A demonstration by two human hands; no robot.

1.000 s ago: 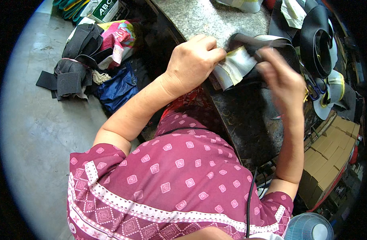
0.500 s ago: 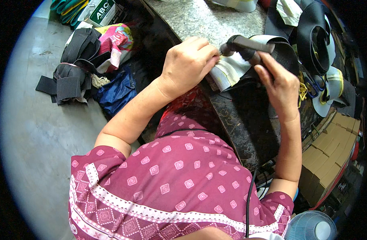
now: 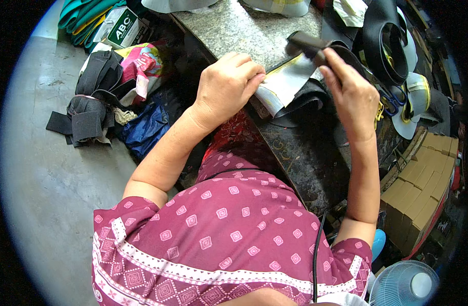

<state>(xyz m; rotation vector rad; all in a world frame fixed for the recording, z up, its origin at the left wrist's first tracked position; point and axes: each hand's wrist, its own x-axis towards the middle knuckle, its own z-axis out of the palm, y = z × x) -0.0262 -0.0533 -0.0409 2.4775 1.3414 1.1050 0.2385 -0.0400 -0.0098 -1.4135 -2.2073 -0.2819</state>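
My left hand (image 3: 226, 89) is closed, thumb and fingers pinching the edge of a white-lined black piece of material (image 3: 285, 84), which looks like leather or synthetic sheet. Yellowish marks, perhaps glue, run along its folded edge. The piece lies at the near corner of a worn stone slab. In my right hand (image 3: 352, 99) is a hammer (image 3: 309, 45) with a dark head, smeared by motion. Its head hangs over the far end of the folded edge, a short way from my left fingertips. Whether it touches the piece I cannot tell.
Black strips (image 3: 387, 46) curl at the right of the slab (image 3: 244, 30), with blue-handled scissors (image 3: 395, 102) near them. Cardboard boxes (image 3: 420, 183) and a fan (image 3: 407, 283) stand at the lower right. Bundled black strips (image 3: 93, 102) and a blue plastic bag (image 3: 147, 127) lie at left.
The hammer head has moved away from beside my left fingertips, and more of the folded edge shows. My left hand keeps its pinch on the piece. The whole view has shifted slightly.
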